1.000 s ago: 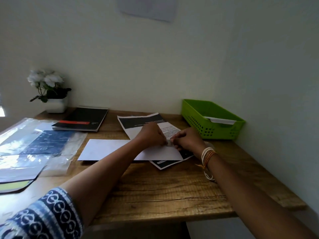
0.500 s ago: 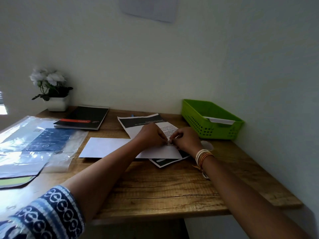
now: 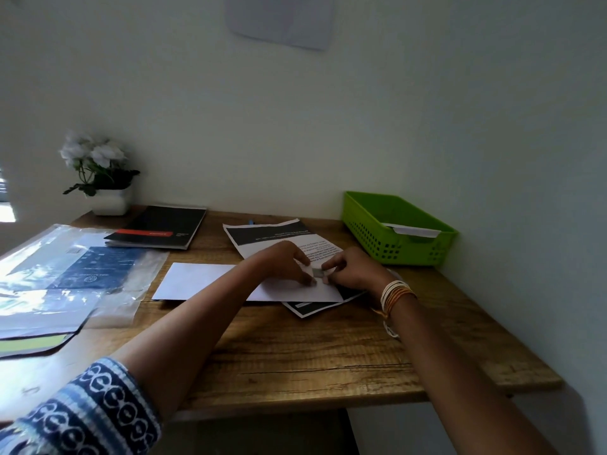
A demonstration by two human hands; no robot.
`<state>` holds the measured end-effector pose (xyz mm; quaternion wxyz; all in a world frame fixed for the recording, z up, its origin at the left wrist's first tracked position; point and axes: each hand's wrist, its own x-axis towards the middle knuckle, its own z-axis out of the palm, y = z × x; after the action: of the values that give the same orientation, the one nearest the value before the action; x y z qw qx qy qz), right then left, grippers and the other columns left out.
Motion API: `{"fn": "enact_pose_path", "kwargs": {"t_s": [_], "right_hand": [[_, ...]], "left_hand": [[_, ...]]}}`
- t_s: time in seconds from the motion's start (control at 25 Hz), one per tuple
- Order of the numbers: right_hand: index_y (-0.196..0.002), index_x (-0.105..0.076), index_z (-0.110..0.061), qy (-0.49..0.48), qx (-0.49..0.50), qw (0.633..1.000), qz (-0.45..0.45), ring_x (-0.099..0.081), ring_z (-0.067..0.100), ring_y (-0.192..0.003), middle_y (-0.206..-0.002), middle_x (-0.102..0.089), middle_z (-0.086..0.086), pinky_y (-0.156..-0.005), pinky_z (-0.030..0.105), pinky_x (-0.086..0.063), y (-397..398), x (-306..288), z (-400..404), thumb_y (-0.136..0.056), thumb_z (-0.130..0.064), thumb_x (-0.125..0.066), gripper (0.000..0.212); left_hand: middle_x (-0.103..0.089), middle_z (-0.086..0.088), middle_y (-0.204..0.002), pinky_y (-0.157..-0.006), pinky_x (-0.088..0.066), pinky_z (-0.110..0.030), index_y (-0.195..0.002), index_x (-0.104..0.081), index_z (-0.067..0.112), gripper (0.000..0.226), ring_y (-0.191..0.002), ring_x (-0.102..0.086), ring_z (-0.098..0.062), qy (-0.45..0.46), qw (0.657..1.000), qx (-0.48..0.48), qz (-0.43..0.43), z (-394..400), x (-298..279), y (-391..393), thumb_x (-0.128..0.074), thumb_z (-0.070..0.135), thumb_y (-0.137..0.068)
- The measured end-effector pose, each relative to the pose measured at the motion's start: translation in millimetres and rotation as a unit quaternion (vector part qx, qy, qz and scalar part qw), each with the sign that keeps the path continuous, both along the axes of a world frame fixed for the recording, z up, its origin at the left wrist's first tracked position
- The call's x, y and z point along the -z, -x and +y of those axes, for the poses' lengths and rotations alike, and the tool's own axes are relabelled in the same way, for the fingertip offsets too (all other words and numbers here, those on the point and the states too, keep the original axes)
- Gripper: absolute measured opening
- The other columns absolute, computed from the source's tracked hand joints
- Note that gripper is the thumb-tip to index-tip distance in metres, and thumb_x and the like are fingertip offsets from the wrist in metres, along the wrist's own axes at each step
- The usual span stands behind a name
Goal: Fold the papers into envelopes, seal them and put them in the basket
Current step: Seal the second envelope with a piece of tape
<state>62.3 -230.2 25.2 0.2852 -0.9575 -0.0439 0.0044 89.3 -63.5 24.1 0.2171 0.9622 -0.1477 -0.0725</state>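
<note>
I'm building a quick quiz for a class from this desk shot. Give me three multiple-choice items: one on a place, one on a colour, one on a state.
1. Where on the desk does the basket sit?
A far right corner
B far left corner
C near edge

2. What colour is the basket?
A blue
B green
C red

3. What are the two hands doing?
A resting flat, apart
B lifting the basket
C pinching a small strip over the white folded paper

Answers:
1 A, it stands against the walls at the far right.
2 B, its plastic is bright green.
3 C, the left hand and right hand meet at a small strip.
</note>
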Motion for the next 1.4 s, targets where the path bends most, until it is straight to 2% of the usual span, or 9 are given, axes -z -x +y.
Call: {"fn": "enact_pose_path", "kwargs": {"t_s": [0.16,0.36,0.6,0.72,0.92,1.0,1.12,1.24,1.4], "right_hand": [[-0.123,-0.063,-0.007,-0.031,0.015,0.999,0.003,-0.059,0.02,-0.11,-0.11,-0.062,0.005,-0.097,0.03,-0.046,8,2,-3,-0.079,-0.016,-0.076,0.047],[-0.118,-0.064,-0.009,-0.068,0.034,0.997,-0.001,-0.061,0.02,-0.105,-0.11,-0.063,0.006,-0.089,0.029,-0.049,5,5,-1,-0.076,-0.015,-0.078,0.045],[-0.115,-0.065,-0.012,-0.116,0.068,0.991,-0.024,-0.059,0.024,-0.112,-0.123,-0.062,0.01,-0.094,0.033,-0.048,4,9,2,-0.076,-0.023,-0.078,0.042],[-0.118,-0.061,-0.01,-0.262,0.089,0.96,-0.045,-0.06,0.023,-0.106,-0.122,-0.061,0.011,-0.084,0.032,-0.052,5,7,4,-0.082,-0.024,-0.073,0.04],[-0.086,-0.059,-0.014,-0.554,0.078,0.829,0.015,-0.056,0.02,-0.086,-0.095,-0.058,0.01,-0.064,0.028,-0.054,15,-9,10,-0.085,-0.014,-0.069,0.01],[-0.097,-0.062,-0.011,-0.607,0.072,0.791,0.043,-0.055,0.022,-0.082,-0.091,-0.055,0.008,-0.063,0.028,-0.053,23,-13,14,-0.087,-0.011,-0.066,0.011],[-0.111,-0.062,-0.011,-0.635,-0.001,0.766,0.099,-0.063,0.026,-0.087,-0.104,-0.065,0.014,-0.072,0.034,-0.056,41,-16,19,-0.091,-0.017,-0.06,0.021],[-0.121,-0.058,-0.005,-0.657,-0.03,0.751,0.059,-0.064,0.032,-0.099,-0.12,-0.064,0.019,-0.085,0.045,-0.055,49,-23,10,-0.094,-0.011,-0.054,0.028],[-0.109,-0.063,-0.001,-0.606,0.058,0.793,-0.023,-0.064,0.036,-0.095,-0.115,-0.065,0.022,-0.085,0.051,-0.053,46,-47,-25,-0.09,-0.008,-0.061,0.021]], "left_hand": [[-0.026,-0.017,-0.152,-0.11,-0.02,-0.054,-0.141,-0.036,0.017,0.109,-0.139,-0.022,-0.037,-0.186,0.979,-0.076,-0.043,7,0,3,-0.058,0.083,-0.058],[-0.053,-0.005,-0.133,-0.1,-0.035,-0.045,-0.124,-0.052,0.017,0.096,-0.121,-0.048,-0.027,-0.188,0.98,-0.052,-0.049,8,-1,-5,-0.057,0.085,-0.056],[-0.069,-0.009,-0.095,-0.066,-0.042,-0.023,-0.093,-0.07,0.005,0.037,-0.087,-0.061,-0.023,0.008,0.997,-0.015,-0.078,21,-12,-6,-0.064,0.04,-0.086],[-0.064,-0.003,-0.077,-0.054,-0.038,-0.023,-0.072,-0.068,0.013,0.023,-0.069,-0.056,-0.015,0.135,0.98,-0.084,-0.118,29,-26,-8,-0.068,0.032,-0.084],[-0.071,-0.009,-0.086,-0.066,-0.044,-0.025,-0.071,-0.071,0.015,0.019,-0.079,-0.063,-0.023,0.199,0.952,-0.145,-0.183,21,-61,-7,-0.071,0.031,-0.081],[-0.071,-0.012,-0.087,-0.066,-0.041,-0.025,-0.076,-0.073,0.011,0.022,-0.083,-0.065,-0.027,0.239,0.934,-0.171,-0.201,13,-78,-4,-0.069,0.031,-0.083],[-0.071,-0.017,-0.089,-0.064,-0.037,-0.025,-0.076,-0.07,0.006,0.029,-0.086,-0.066,-0.032,0.331,0.893,-0.229,-0.201,-5,-96,4,-0.066,0.032,-0.086],[-0.071,-0.02,-0.091,-0.065,-0.043,-0.025,-0.074,-0.071,0.005,0.027,-0.089,-0.067,-0.033,0.437,0.86,-0.22,-0.143,-27,-99,5,-0.067,0.03,-0.085],[-0.07,-0.019,-0.088,-0.071,-0.059,-0.047,-0.072,-0.064,0.008,0.021,-0.077,-0.068,-0.034,0.534,0.83,-0.162,-0.009,-50,-92,10,-0.07,0.024,-0.083]]}}
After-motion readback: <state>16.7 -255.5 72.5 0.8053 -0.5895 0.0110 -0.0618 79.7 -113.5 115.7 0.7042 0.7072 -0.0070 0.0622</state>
